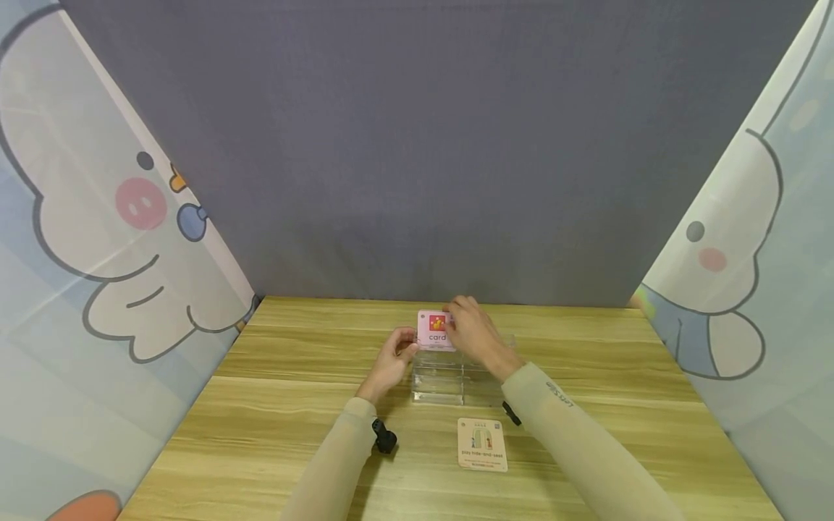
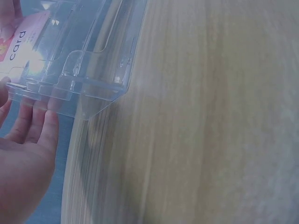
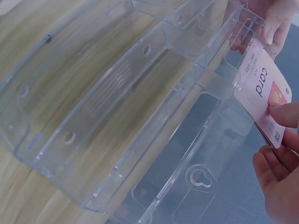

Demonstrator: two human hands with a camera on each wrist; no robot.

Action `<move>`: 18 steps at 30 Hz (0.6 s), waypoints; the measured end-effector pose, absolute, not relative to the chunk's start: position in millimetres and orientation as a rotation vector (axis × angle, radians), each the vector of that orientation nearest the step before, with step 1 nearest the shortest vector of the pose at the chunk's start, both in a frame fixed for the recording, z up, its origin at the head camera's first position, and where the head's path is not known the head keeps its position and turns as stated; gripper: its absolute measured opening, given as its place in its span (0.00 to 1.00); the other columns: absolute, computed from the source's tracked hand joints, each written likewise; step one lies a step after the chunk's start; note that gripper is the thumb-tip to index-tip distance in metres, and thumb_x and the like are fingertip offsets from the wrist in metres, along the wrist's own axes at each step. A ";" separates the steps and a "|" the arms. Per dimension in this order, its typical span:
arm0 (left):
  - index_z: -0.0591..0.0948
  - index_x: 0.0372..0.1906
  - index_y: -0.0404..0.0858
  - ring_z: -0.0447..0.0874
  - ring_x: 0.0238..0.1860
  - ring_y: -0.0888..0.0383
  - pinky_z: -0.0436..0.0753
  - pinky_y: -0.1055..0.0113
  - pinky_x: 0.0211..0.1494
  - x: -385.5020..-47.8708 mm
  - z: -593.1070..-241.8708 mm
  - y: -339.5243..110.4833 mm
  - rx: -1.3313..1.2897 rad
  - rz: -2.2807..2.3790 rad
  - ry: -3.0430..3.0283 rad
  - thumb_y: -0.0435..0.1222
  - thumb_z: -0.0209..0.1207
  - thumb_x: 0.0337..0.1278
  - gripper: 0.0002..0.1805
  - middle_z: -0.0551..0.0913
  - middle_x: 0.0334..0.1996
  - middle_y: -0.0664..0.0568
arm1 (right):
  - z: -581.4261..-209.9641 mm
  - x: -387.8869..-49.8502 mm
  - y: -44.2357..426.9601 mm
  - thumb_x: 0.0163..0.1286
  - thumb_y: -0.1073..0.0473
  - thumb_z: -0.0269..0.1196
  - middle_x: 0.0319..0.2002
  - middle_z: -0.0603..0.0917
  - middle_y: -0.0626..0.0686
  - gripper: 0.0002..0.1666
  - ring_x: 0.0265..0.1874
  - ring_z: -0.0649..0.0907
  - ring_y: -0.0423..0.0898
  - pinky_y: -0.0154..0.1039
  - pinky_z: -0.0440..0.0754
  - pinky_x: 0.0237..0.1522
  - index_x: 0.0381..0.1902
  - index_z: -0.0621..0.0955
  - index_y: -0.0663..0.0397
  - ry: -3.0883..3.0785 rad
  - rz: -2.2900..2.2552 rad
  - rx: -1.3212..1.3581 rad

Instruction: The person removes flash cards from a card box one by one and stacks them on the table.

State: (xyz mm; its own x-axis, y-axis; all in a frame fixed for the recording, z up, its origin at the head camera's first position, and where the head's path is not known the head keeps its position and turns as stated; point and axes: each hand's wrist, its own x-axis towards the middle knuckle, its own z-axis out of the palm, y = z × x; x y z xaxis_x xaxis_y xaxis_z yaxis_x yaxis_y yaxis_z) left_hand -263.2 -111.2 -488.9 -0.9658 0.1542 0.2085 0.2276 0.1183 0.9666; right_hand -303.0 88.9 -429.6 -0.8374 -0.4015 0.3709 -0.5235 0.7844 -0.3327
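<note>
A clear plastic tiered card rack [image 1: 463, 383] with several compartments stands on the table. My right hand [image 1: 478, 333] pinches a pink card [image 1: 430, 340] printed "card" by its right side, thumb on the front. More card edges show beneath it in the right wrist view, and its lower part sits at the rack's top left compartment. My left hand [image 1: 389, 365] grips the rack's left edge near the top. In the left wrist view its fingers [image 2: 35, 123] lie behind the clear plastic, with the thumb at the front.
A cream card [image 1: 482, 443] reading "play hide-and-seat" or similar lies flat on the wooden table [image 1: 280, 427], in front of the rack. Behind the table rises a grey wall [image 1: 443, 159]. Printed cartoon panels [image 1: 59, 318] flank both sides.
</note>
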 end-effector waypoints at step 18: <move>0.72 0.60 0.25 0.75 0.56 0.42 0.77 0.65 0.54 -260.2 -485.2 -111.4 -0.388 -2.032 -2.311 0.24 0.53 0.72 0.15 0.76 0.54 0.35 | -430.9 -304.8 86.4 0.66 0.64 0.69 0.46 0.83 0.57 0.18 0.47 0.80 0.52 0.47 0.81 0.52 0.53 0.83 0.64 -2.694 0.661 0.637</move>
State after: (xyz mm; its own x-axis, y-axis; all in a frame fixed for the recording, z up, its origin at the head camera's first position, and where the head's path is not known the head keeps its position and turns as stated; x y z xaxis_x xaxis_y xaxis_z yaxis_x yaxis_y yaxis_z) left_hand -260.2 -111.4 -485.2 -0.9680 0.1601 0.1934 0.2123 0.1109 0.9709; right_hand -304.8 86.4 -430.9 -0.8585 -0.3471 0.3774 -0.4823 0.7964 -0.3648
